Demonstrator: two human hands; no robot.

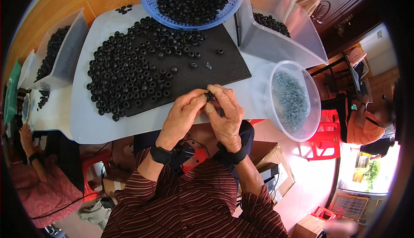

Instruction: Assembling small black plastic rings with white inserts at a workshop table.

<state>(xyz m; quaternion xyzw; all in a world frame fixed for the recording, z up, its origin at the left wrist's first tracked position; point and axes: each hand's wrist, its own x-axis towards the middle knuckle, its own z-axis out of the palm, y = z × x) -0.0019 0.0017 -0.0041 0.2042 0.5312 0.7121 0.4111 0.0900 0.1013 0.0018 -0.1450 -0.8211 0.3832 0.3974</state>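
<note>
Both my hands meet at the near edge of the black mat [224, 59], fingertips pinched together around a small black ring-shaped part [209, 95]. My left hand [180, 114] grips it from the left with thumb and forefinger. Closed on it from the other side is my right hand [227, 116]; the fingers hide most of the part. Left of my hands spreads a heap of black rings [123, 68], partly on the mat and partly on the white table [86, 128]. A small cluster of pale metal bits [208, 65], perhaps springs, lies on the mat beyond my fingers.
A blue basket [148, 5] of black parts stands at the far edge. Clear bins flank the table, one right [276, 48], one left [73, 50]. A round clear tub [302, 135] holds fine greyish pieces. Another person's hand [26, 139] shows at left; someone in orange [364, 128] sits right.
</note>
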